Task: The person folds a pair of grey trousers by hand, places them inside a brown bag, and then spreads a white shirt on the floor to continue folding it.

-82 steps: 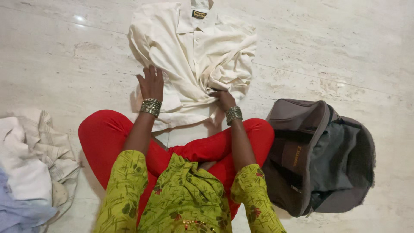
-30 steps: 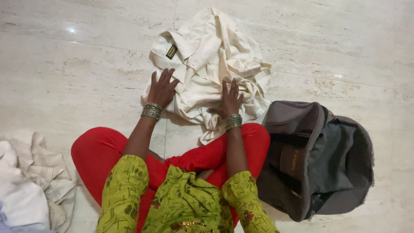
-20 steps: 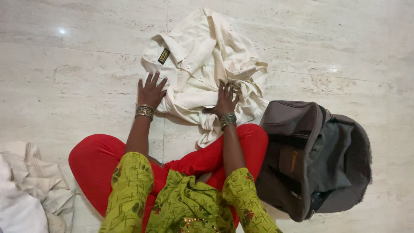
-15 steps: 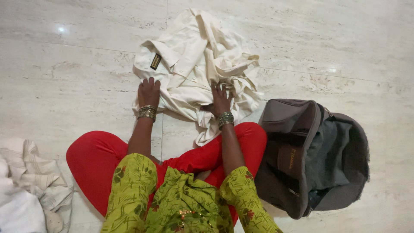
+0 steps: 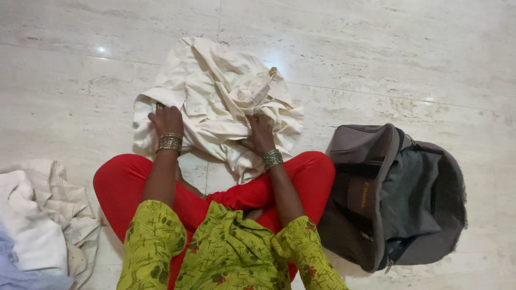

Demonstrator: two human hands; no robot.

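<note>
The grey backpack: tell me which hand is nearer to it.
Right. The right hand grips the cream shirt a short way left of the grey backpack; the left hand is farther off, at the shirt's collar side.

A small dark woven neck label (image 5: 159,106) is seen on the cream shirt (image 5: 215,102), just beyond the fingertips of the left hand (image 5: 166,121), which is curled over the collar; most of the label is covered by those fingers, so only a narrow dark strip with a yellowish edge can be made out. A second mark, a short line of orange-yellow lettering (image 5: 367,194), is printed on the brown front panel of the open grey backpack (image 5: 395,196), well to the right of the right hand (image 5: 260,130) and nearer the person than its fingers.
</note>
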